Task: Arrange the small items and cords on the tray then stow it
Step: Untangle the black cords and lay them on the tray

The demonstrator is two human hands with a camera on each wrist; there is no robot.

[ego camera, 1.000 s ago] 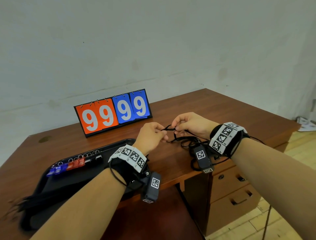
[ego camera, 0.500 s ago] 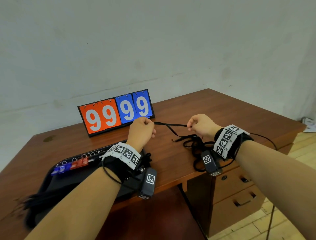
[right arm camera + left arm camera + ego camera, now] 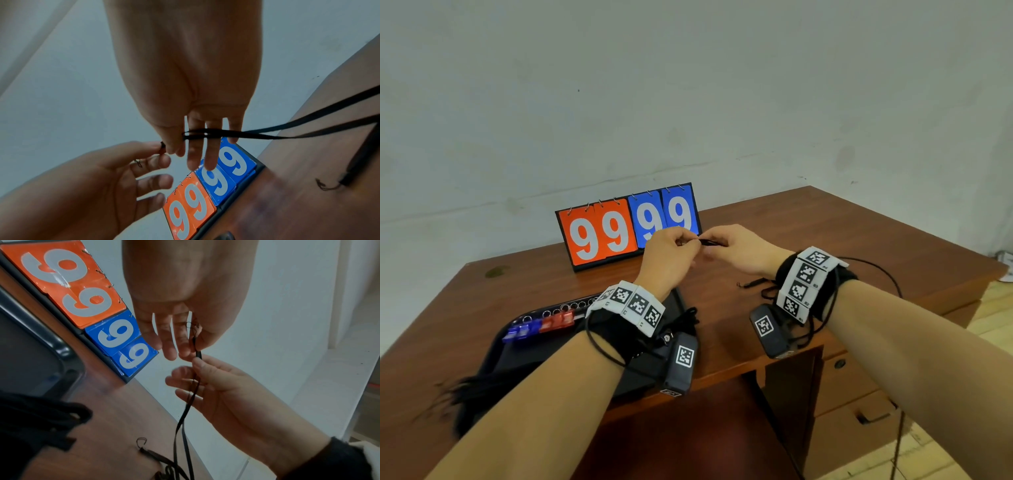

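Figure. Both hands work a thin black cord in the air just in front of the flip scoreboard, which serves here as landmark. The left hand, in front of the scoreboard's blue cards, pinches the cord's end between thumb and forefinger; its other fingers are loosely spread. The right hand, to the right of the scoreboard, has the doubled cord lying across the inner side of its straight fingers, pressed there near the forefinger; whether the thumb closes on it cannot be told from these views. From the right hand two flat strands run back and down to the desk, where a frayed end lies loose, right of and nearer than the scoreboard. The black tray sits left of and nearer than the scoreboard, carrying a row of blue and red clips.

Handling, as judged: the cord appears very light, limp and flat, so it will not hold a shape unaided and tangles readily. It is best taken at an end and wound over the fingers, with light tension on the trailing strands, then carried as a pinched bundle.
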